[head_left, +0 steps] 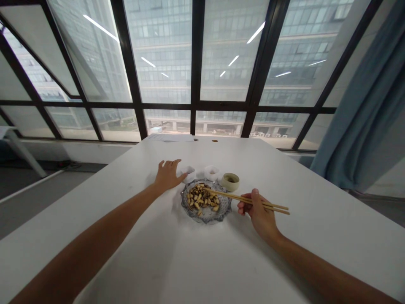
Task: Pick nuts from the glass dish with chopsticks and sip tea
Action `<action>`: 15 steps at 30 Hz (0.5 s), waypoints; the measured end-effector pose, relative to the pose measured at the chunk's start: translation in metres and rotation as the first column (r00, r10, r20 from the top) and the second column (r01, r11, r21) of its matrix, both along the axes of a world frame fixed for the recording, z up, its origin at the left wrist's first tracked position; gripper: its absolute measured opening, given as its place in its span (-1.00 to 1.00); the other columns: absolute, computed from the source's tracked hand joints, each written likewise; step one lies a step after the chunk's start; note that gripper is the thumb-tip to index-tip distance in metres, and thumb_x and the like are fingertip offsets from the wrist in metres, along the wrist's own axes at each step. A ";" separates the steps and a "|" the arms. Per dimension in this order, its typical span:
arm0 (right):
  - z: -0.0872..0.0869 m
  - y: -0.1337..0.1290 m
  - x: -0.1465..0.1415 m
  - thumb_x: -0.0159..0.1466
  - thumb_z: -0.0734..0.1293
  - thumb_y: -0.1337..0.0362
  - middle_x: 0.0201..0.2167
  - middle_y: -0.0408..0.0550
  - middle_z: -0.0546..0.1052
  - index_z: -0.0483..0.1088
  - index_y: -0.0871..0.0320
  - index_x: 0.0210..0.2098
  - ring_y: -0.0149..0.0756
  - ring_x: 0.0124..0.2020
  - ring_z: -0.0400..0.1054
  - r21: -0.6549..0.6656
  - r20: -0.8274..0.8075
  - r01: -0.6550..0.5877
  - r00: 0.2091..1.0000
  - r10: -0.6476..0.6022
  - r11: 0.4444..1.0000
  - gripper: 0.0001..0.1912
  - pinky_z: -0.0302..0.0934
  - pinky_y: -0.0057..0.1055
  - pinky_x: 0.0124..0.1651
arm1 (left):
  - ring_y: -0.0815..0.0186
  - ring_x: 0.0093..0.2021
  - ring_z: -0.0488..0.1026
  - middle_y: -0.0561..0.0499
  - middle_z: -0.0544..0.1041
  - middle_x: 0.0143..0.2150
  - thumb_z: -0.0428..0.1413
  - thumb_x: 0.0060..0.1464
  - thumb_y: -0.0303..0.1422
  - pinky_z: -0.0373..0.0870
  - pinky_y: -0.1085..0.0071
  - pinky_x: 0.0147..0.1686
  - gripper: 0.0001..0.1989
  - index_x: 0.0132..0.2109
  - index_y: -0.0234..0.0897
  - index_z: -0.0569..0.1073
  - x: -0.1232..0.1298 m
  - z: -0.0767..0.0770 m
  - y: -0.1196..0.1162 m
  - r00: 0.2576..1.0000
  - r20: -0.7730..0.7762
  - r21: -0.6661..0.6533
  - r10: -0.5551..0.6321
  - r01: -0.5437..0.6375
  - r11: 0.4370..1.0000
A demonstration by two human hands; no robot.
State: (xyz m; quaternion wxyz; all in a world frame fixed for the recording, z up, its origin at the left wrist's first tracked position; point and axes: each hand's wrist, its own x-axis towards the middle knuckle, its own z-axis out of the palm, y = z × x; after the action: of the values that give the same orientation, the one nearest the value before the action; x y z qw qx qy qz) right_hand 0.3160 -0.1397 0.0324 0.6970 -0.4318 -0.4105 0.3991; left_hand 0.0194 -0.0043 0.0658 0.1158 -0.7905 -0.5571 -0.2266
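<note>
Two slim, straight, yellowish-tan chopsticks (232, 196)

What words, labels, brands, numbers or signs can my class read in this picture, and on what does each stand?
No text can be read anywhere.
White sheets at the table's far end: any print is too small to read.
Chopsticks, glass dish, olive-green cup: no lettering can be made out.
Building outside: no readable sign.

2 slanted wooden chopsticks (230, 195), tan nuts (200, 197) in scalloped glass bowl (225, 206)
</note>
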 end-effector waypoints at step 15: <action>-0.004 0.000 0.002 0.17 0.37 -0.31 -0.65 -0.02 0.53 0.47 0.20 -0.44 -0.30 -0.70 0.39 0.080 0.121 -0.008 0.993 -0.002 0.997 -0.38 0.30 -0.39 -0.65 | 0.01 0.21 0.40 -0.16 0.47 0.21 0.19 0.01 -0.38 0.19 0.05 0.28 -0.33 0.29 -0.22 0.28 0.008 0.005 0.016 0.943 -0.070 0.060 -0.325 0.329 0.942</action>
State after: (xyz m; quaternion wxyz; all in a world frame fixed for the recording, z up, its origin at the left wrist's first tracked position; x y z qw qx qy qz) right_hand 0.3178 -0.1402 0.0284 0.6872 -0.4262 -0.4681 0.3563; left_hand 0.0270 0.0122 0.0707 0.1210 -0.8737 -0.4061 -0.2390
